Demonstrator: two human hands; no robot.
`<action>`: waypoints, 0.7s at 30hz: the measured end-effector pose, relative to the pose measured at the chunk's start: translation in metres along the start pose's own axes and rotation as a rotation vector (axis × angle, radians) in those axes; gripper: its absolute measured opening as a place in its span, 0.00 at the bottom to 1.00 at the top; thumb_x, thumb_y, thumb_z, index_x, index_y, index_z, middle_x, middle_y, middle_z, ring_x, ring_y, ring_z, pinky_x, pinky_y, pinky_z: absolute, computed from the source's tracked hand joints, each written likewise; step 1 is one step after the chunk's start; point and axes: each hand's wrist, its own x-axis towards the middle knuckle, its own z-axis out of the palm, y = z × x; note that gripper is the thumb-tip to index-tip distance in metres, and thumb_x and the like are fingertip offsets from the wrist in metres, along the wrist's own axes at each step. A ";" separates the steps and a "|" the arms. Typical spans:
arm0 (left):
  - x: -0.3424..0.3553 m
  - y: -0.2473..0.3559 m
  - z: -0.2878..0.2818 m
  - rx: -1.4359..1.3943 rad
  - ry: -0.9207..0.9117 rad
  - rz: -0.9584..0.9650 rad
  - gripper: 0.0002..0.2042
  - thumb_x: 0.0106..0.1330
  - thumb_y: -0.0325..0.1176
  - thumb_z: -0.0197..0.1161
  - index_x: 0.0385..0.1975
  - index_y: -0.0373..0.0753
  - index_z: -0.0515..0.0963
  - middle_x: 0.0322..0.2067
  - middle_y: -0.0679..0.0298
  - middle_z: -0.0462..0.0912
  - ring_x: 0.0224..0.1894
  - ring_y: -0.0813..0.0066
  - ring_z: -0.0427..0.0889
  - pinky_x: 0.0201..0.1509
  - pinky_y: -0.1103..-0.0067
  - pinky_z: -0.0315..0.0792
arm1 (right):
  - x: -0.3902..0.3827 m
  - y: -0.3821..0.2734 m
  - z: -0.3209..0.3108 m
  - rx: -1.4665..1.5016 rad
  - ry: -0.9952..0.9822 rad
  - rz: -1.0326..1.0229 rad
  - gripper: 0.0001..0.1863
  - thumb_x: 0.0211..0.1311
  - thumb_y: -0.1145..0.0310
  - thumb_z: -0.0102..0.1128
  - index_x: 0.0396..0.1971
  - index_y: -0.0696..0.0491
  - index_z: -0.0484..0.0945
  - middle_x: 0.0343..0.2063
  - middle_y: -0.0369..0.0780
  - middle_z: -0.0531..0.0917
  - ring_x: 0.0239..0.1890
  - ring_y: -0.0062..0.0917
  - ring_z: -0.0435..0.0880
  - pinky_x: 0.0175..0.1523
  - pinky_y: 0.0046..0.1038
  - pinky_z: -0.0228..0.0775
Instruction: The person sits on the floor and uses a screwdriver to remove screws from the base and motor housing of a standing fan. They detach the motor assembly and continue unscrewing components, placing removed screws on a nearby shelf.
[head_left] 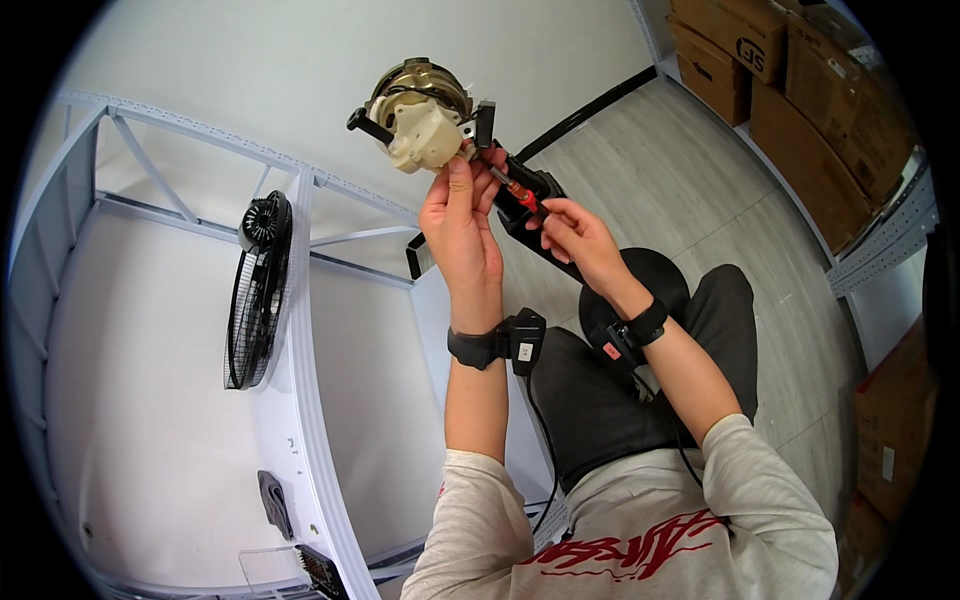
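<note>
In the head view, the brassy round fan motor [440, 82] with its smooth, cream plastic gear housing [425, 135] sits at the top of a black stand [548, 250]. The left hand [462, 225] pinches the housing's lower edge between thumb and fingers. The right hand [580, 240] grips a red-and-black screwdriver [522, 195], slim metal shaft angled toward the housing. A black wire fan cage [250, 320] stands on the smooth white shelf [170, 380].
</note>
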 end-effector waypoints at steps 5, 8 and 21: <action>-0.001 0.001 0.001 -0.003 0.001 0.001 0.19 0.72 0.40 0.57 0.52 0.30 0.73 0.46 0.48 0.81 0.48 0.60 0.84 0.53 0.72 0.79 | 0.000 -0.004 0.006 -0.024 0.048 -0.075 0.12 0.75 0.63 0.49 0.46 0.56 0.73 0.40 0.39 0.82 0.27 0.11 0.72 0.28 0.13 0.61; -0.001 0.002 0.003 0.003 0.000 0.004 0.19 0.72 0.40 0.57 0.52 0.30 0.73 0.46 0.48 0.81 0.48 0.60 0.84 0.53 0.72 0.79 | 0.001 -0.003 -0.004 0.008 -0.065 0.003 0.09 0.72 0.68 0.53 0.46 0.55 0.71 0.39 0.39 0.82 0.28 0.12 0.74 0.27 0.13 0.62; -0.001 0.002 0.004 0.005 -0.004 0.004 0.18 0.73 0.40 0.57 0.52 0.30 0.72 0.45 0.48 0.82 0.47 0.60 0.84 0.54 0.71 0.78 | 0.003 -0.001 -0.011 -0.016 -0.115 0.015 0.14 0.74 0.61 0.51 0.47 0.56 0.72 0.34 0.36 0.82 0.26 0.10 0.72 0.27 0.13 0.61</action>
